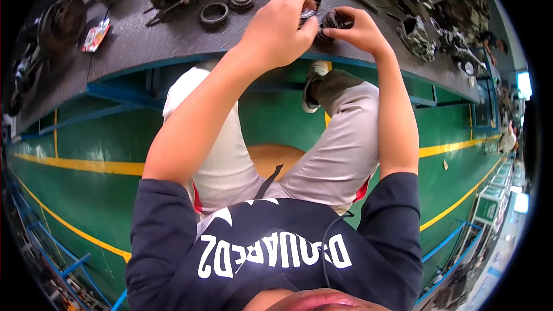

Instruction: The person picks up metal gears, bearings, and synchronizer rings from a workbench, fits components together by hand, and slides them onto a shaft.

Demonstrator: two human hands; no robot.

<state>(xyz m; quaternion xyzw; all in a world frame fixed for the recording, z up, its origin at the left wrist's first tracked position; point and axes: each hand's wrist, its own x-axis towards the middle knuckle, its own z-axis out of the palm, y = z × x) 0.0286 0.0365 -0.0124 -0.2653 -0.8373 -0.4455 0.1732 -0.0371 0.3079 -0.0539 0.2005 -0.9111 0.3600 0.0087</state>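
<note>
Showing near top centre of the frame: dark metal gear [331, 19], toothed round its rim, being held above the bench edge, partly covered. Showing just left of it: toothed metal piece [307, 14], gleaming lightly, remaining mostly hidden.

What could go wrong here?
Dropped part: the right hand has a toothed gear close to the bench's near edge; a slip could send it to the floor.
Nipped skin: bare fingertips sit right by the teeth.
Knocked parts: the left hand works beside loose gears and might bump one.
</note>
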